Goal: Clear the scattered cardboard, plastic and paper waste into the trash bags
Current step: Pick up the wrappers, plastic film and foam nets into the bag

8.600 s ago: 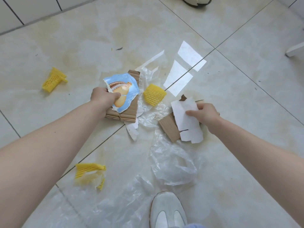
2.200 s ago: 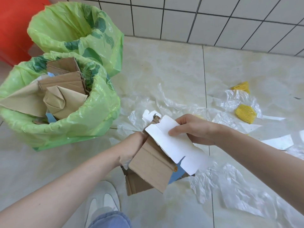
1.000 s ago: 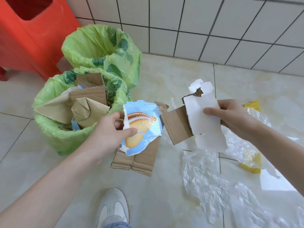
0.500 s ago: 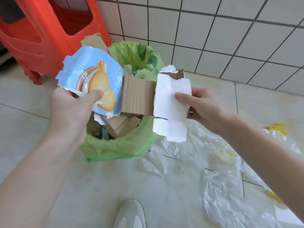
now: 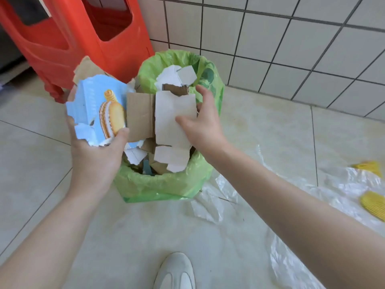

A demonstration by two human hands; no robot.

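Holding a torn blue wrapper (image 5: 98, 109) in our left hand (image 5: 93, 161), we have the thumb pinched over its lower edge and the fingers behind it. A biscuit picture shows on its face. A brown cardboard scrap (image 5: 82, 67) sticks up behind the wrapper.

Our right hand (image 5: 201, 126) is over the near trash bag (image 5: 158, 184), thumb lying on the white card (image 5: 173, 119), index finger stretched up and away. Whether the other fingers grip the card from behind, we cannot tell; they are hidden. The card is joined to a brown cardboard flap (image 5: 138, 117) on its left, which runs up beside the wrapper. Both pieces sit above the bag's mouth, with the card's lower end down at the rim.

Inside the near bag: more brown and white scraps, packed close. A second green bag (image 5: 210, 76) stands just behind it, against the tiled wall (image 5: 291, 38), with a white card piece (image 5: 177, 77) showing at its mouth.

Red plastic stool (image 5: 73, 34) at upper left, touching or just beside the bags.

On the floor (image 5: 31, 163) to the right: clear plastic sheeting (image 5: 291, 205), crumpled and spread wide, reaching to the near bag's base. Two yellow foam nets (image 5: 373, 203) lie at the right edge, on or under the plastic. One white shoe (image 5: 175, 272) at bottom centre.
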